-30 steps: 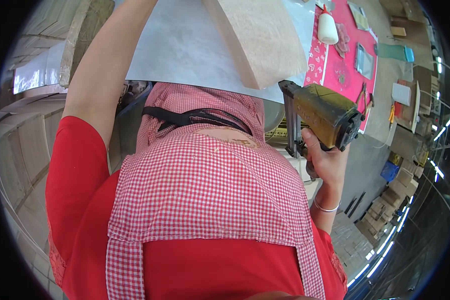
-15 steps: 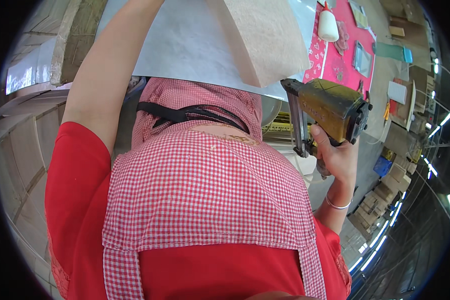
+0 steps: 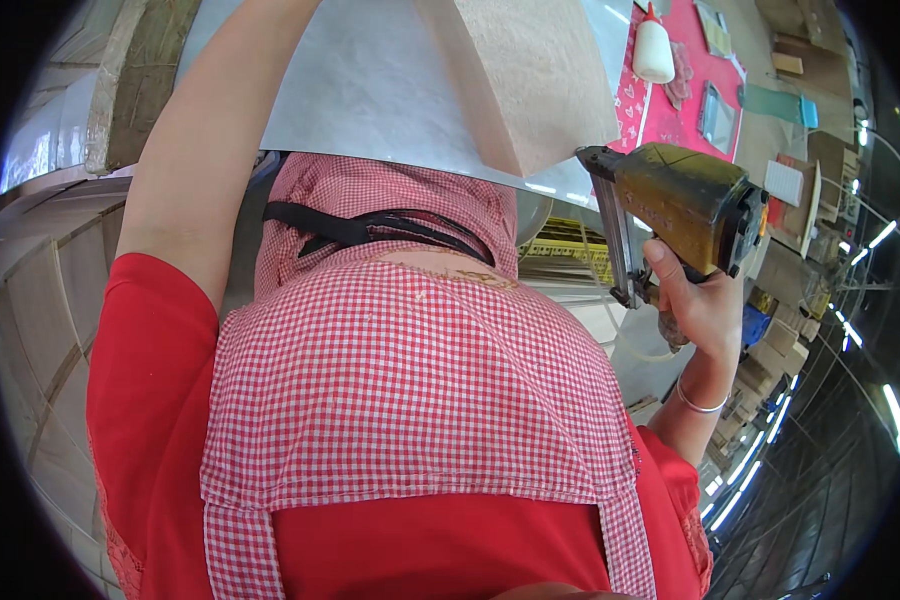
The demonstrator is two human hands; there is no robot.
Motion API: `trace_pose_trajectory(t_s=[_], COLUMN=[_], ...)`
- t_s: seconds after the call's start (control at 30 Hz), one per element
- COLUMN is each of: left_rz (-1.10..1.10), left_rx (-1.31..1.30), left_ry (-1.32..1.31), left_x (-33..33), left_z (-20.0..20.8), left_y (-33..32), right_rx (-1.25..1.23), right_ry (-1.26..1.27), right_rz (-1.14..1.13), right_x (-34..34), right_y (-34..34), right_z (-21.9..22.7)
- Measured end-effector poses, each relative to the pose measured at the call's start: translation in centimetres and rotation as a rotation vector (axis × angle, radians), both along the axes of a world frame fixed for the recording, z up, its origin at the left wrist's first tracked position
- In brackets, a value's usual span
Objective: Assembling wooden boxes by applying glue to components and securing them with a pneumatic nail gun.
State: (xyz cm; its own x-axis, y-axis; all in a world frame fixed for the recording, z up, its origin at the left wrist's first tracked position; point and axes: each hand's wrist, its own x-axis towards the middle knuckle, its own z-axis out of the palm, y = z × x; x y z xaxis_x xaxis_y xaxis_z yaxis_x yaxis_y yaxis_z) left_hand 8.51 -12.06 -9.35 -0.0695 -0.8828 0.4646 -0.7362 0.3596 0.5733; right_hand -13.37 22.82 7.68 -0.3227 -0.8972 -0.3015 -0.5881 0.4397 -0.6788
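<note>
A worn yellow-brown nail gun (image 3: 680, 205) is gripped in my right hand (image 3: 705, 305), my thumb along its rear side. Its dark nose lies close to the right corner of a pale wooden piece (image 3: 535, 85); whether they touch I cannot tell. The wooden piece rests on a table with a light grey-blue top (image 3: 370, 90). My left arm (image 3: 220, 130) stretches forward over the table's left part. The left hand itself lies beyond the upper edge of the picture.
To the right on a pink patterned cover (image 3: 675, 120) stand a white bottle with a red tip (image 3: 653, 48) and a crumpled pink cloth (image 3: 680, 80). A thick wooden block (image 3: 140, 80) sits at the far left. Below the table shows a yellow crate (image 3: 570, 247).
My right hand has moved to the right with the nail gun. The left arm has shifted slightly left; the wooden piece looks nearly unmoved.
</note>
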Motion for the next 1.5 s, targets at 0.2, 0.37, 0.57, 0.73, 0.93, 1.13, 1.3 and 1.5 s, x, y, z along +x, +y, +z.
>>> trace_pose_trajectory(t_s=[0.2, 0.37, 0.57, 0.73, 0.93, 1.13, 1.3, 1.5], left_rz=[-0.009, -0.027, -0.058, -0.134, -0.104, -0.060, -0.191, -0.561], left_rx=[0.065, -0.010, -0.051, -0.047, -0.116, 0.079, 0.383, -0.103], left_ry=[0.002, 0.003, 0.042, 0.060, 0.100, -0.081, -0.383, -0.431], left_x=[0.1, 0.3, 0.3, 0.5, 2.6, 9.3, 9.2, 5.6], left_z=[-0.4, -1.0, -0.8, -1.8, -1.3, 1.6, 7.3, 6.9], left_y=[-0.7, -1.0, -0.8, -2.0, 0.2, 11.0, 18.9, 16.6], right_rx=[0.021, 0.019, 0.201, -0.047, -0.005, 0.031, 0.067, 0.086], right_ry=[0.054, 0.080, 0.064, 0.045, 0.057, 0.187, 0.190, 0.074], right_rz=[0.119, 0.179, 0.101, 0.099, -0.004, -0.175, -0.233, -0.195], right_x=[-0.8, -1.2, -1.6, -1.1, -0.5, -3.2, -5.4, -4.7], right_y=[-0.9, -2.2, -2.4, -0.2, 0.0, -2.1, -2.4, -0.2], right_z=[0.4, 1.0, 1.5, 0.1, 0.1, -0.6, 0.0, 0.8])
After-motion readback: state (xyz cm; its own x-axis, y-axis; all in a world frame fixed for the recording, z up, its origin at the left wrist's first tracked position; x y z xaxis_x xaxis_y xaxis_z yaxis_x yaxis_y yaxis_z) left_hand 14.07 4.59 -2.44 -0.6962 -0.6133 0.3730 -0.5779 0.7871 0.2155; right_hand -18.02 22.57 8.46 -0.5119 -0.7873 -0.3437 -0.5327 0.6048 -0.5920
